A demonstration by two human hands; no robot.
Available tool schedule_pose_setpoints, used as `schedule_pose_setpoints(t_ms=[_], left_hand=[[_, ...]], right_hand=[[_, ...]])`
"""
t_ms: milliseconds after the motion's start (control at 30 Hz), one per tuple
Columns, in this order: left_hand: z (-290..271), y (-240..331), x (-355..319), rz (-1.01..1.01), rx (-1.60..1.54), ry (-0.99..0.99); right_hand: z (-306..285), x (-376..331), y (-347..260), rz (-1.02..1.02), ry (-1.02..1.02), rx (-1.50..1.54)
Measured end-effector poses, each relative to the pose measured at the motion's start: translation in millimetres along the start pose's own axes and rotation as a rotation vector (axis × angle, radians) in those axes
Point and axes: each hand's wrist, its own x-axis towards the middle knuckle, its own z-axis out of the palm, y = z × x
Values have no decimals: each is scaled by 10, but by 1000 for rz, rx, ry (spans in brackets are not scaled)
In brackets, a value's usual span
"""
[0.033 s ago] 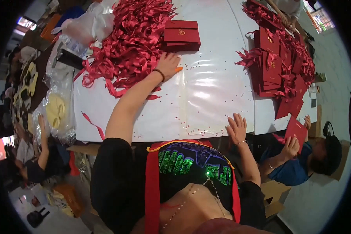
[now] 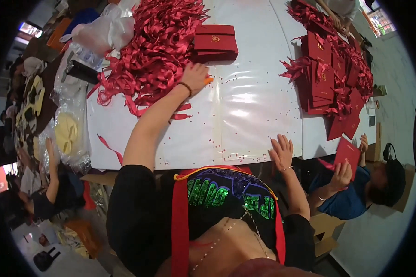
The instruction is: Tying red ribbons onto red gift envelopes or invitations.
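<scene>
My left hand [image 2: 195, 79] reaches across the white table and lies at the right edge of a large heap of dark red satin ribbons [image 2: 159, 44]. Its fingers are slightly bent, the thumb wears an orange finger cover, and nothing shows in its grasp. Just beyond the fingertips is a stack of red pouches [image 2: 216, 40] with a gold mark on the top one. My right hand [image 2: 281, 152] rests by the table's near edge, palm down and fingers apart, holding nothing.
At the right, red pouches with ribbons [image 2: 321, 83] are heaped up. A co-worker there holds a red pouch [image 2: 347, 154]. A black cylindrical object [image 2: 82, 71] and clear plastic bags [image 2: 104, 34] lie left of the ribbons. Small red dots speckle the white tabletop [image 2: 259, 120].
My left hand has shifted slightly left, away from the pouch stack and toward the ribbons, with its fingers more bent. My right hand stays where it was.
</scene>
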Motion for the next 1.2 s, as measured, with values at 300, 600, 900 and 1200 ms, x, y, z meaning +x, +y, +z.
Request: schedule_pose_setpoints(t_ms=[300, 600, 900, 1200], left_hand=[[2, -1142, 22, -434, -962, -287], [190, -854, 450, -1089, -966, -36], [399, -614, 516, -939, -864, 129], [138, -433, 462, -1010, -1145, 428]], right_hand=[[-352, 1588, -437, 268, 110, 919], [-113, 3950, -838, 639, -229, 1529], [-83, 4171, -963, 707, -400, 1402], [143, 3868, -1194, 624, 125, 1780]])
